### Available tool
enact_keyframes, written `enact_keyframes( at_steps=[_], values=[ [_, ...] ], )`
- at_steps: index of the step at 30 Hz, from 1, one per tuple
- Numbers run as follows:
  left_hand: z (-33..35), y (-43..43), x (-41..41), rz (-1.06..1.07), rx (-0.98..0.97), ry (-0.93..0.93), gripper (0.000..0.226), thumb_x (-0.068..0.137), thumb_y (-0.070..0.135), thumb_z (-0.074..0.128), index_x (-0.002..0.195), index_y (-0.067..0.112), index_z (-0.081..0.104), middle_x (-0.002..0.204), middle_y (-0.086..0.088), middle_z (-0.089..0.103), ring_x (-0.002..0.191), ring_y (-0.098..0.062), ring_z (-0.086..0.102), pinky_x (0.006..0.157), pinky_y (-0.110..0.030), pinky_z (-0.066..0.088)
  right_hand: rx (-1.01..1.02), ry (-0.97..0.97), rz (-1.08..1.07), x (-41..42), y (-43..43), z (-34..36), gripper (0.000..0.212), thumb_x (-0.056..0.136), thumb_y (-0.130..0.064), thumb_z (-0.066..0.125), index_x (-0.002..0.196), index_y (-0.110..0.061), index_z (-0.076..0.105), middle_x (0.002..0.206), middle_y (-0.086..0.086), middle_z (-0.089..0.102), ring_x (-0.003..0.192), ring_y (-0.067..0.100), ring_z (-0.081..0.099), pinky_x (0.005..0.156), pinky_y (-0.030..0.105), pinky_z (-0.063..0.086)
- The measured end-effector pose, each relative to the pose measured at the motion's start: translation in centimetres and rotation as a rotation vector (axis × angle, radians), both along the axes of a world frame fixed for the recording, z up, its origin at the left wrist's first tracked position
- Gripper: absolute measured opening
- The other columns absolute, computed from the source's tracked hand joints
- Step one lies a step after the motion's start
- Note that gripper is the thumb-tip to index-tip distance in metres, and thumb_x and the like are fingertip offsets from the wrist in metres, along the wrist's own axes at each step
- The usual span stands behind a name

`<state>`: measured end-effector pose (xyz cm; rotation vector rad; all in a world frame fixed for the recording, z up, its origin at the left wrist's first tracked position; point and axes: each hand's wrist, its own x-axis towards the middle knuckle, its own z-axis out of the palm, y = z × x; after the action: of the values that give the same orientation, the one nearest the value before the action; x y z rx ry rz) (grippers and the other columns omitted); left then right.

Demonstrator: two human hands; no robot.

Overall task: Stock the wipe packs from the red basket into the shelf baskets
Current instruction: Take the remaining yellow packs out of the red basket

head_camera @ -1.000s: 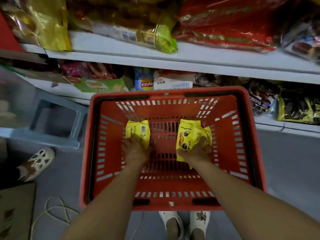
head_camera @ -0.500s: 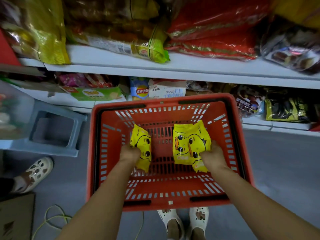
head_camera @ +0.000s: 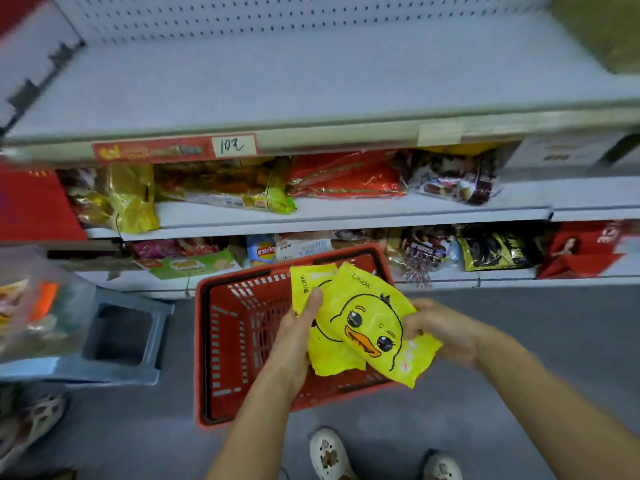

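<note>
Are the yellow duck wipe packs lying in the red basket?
No, left hand and right hand hold the wipe packs above the red basket.

Even, diffuse light, moderately bright; no hard shadows. Sharpest: wipe packs (head_camera: 367,323) between left hand (head_camera: 297,329) and right hand (head_camera: 445,332). Heavy blur left of left hand; shelf edge (head_camera: 346,133) above both bows, smeared.

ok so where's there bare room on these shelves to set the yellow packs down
The top shelf is bare from the pegboard to the price rail, nearly full width, room for the yellow packs. The middle shelf has a bare front strip before the red bags. The bottom shelf is crowded.
</note>
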<state>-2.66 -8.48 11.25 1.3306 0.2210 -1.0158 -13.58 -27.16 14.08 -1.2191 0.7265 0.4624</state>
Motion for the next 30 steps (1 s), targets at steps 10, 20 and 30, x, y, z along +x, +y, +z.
enact_keyframes(
  at_steps=[10,20,30],
  values=[
    [7.5,-11.9,-8.8,0.250,0.034,-0.247,0.031,0.082,0.029,0.075,0.108,0.013,0.069,0.096,-0.011,0.076,0.088,-0.033,0.073,0.079,-0.060,0.056,0.052,-0.185,-0.551,-8.9,-9.5,4.9,0.032,0.089,-0.026,0.061,0.110,-0.002,0.066,0.106,0.016,0.071,0.096,0.032,0.067,0.082,0.043,0.055],
    [12.9,-29.0,-22.8,0.324,-0.082,-0.351,0.024,0.090,0.029,0.068,0.108,0.014,0.069,0.091,0.000,0.077,0.084,-0.019,0.074,0.078,-0.045,0.060,-0.735,-0.402,-0.874,-20.3,-22.5,10.5,0.047,0.099,-0.033,0.046,0.059,-0.013,0.030,0.055,-0.001,0.026,0.047,0.005,0.023,0.046,0.024,0.022],
    [17.6,-41.4,-24.6,0.272,-0.139,-0.433,0.028,0.090,0.028,0.068,0.113,0.014,0.066,0.096,-0.006,0.076,0.083,-0.022,0.073,0.073,-0.043,0.061,-0.112,-0.375,-0.714,-24.9,-34.5,14.2,0.033,0.085,-0.040,0.065,0.106,-0.015,0.065,0.098,0.008,0.073,0.079,0.024,0.070,0.055,0.034,0.058]
  ],
)
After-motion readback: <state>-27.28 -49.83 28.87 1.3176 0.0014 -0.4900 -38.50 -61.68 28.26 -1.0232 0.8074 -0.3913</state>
